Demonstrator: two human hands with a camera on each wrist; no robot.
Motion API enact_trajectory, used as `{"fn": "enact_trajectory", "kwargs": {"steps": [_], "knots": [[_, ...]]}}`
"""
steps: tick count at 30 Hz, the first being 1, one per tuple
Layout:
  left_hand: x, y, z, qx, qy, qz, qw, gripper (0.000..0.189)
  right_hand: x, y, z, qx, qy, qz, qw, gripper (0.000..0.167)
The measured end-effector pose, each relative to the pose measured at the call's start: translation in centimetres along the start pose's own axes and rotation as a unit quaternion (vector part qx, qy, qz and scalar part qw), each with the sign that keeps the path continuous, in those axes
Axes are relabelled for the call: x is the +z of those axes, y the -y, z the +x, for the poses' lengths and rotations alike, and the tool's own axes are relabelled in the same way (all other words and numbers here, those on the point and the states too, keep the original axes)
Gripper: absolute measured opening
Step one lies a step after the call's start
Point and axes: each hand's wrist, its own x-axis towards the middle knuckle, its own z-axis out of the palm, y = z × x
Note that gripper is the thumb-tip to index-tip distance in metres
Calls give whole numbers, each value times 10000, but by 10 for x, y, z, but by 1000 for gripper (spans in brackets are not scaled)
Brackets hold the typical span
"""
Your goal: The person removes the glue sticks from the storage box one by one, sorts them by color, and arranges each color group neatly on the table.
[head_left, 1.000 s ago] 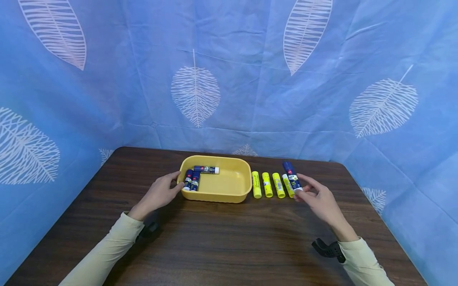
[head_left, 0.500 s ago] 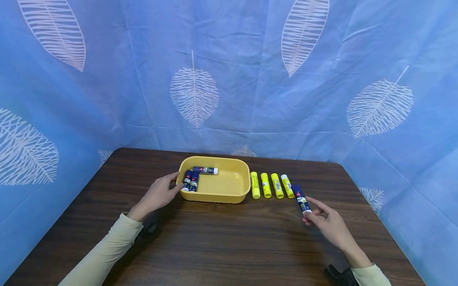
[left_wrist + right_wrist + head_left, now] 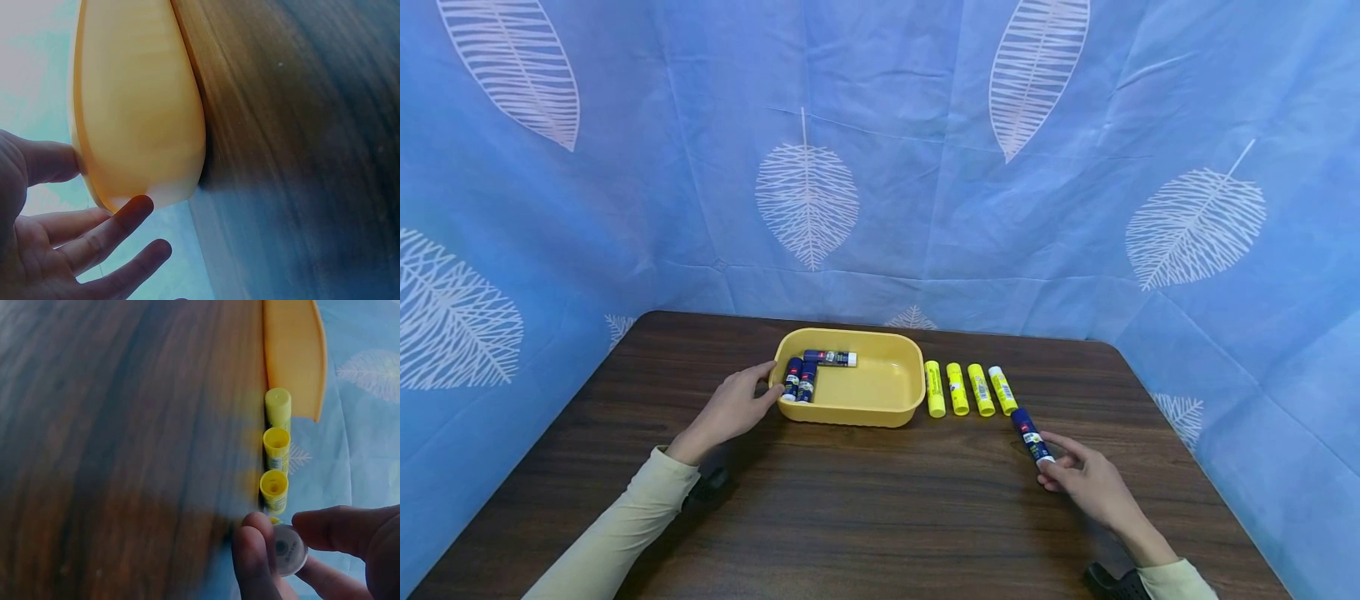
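Observation:
My right hand (image 3: 1093,483) pinches a dark-blue glue stick (image 3: 1030,433) by its white end, between thumb and fingers. In the right wrist view that round white end (image 3: 290,550) faces the camera. The blue end points away, close to the near end of the last yellow glue stick (image 3: 1002,390); whether they touch I cannot tell. My left hand (image 3: 735,410) holds the left end of a yellow tray (image 3: 850,414), thumb on the rim and fingers about the corner (image 3: 144,181). Inside the tray lie three blue glue sticks (image 3: 830,357), two side by side at left, one crosswise behind.
Several yellow glue sticks stand in a row of lying tubes right of the tray, the nearest yellow stick (image 3: 935,389) beside its wall. Dark wood tabletop (image 3: 880,508) spreads in front. A blue leaf-print curtain (image 3: 887,167) hangs behind the table's back edge.
My right hand has brought the blue glue stick from over the last yellow one toward the near right, lower on the table. My left hand has stayed at the tray.

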Motion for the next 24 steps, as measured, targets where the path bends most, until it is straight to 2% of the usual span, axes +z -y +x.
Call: {"fn": "enact_trajectory", "kwargs": {"steps": [8, 12, 17, 24], "knots": [[0, 0, -1, -20, 7, -46, 10000, 56, 1, 0, 0, 124, 125, -623, 9979, 55], [0, 0, -1, -30, 11, -76, 10000, 56, 2, 2, 2, 182, 246, -683, 9972, 57], [-1, 0, -1, -56, 16, -89, 9999, 57, 3, 5, 3, 65, 352, -845, 9958, 58], [1, 0, 0, -16, -8, -68, 10000, 56, 3, 5, 3, 208, 264, -912, 9953, 55]]}}
